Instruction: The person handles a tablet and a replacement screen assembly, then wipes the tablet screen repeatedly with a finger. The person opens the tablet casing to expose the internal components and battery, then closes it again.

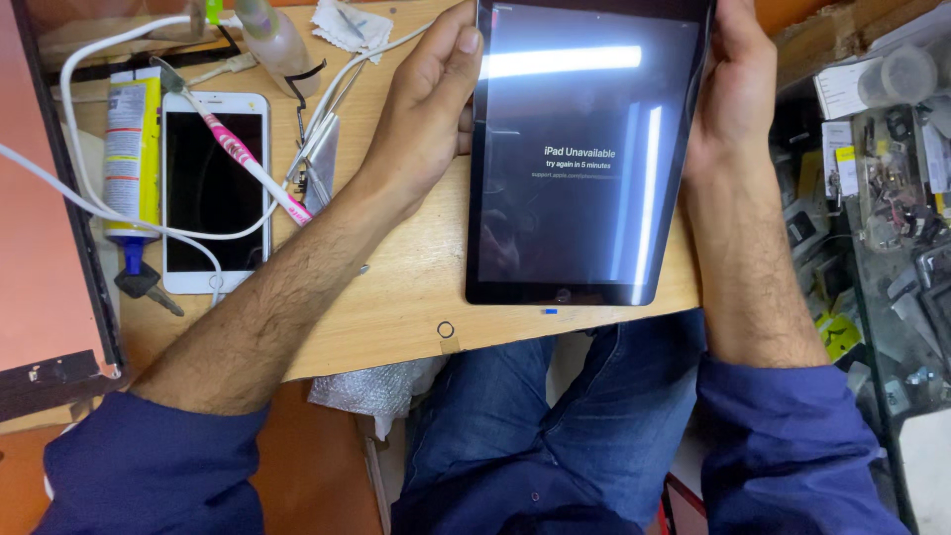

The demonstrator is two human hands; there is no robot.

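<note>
Black tablet [584, 149] at the near right edge of the wooden table [396, 307], held by both long sides: left hand [426, 109] and right hand [738, 84] each clasping an edge. Probably stiff, slick, glass-fronted, fragile; best gripped by the edges. Far left: clear bottle [275, 40], contents unclear.

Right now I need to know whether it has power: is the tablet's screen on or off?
On. The tablet shows white text lit on a dark screen, held at its edges by the left hand and right hand.
</note>
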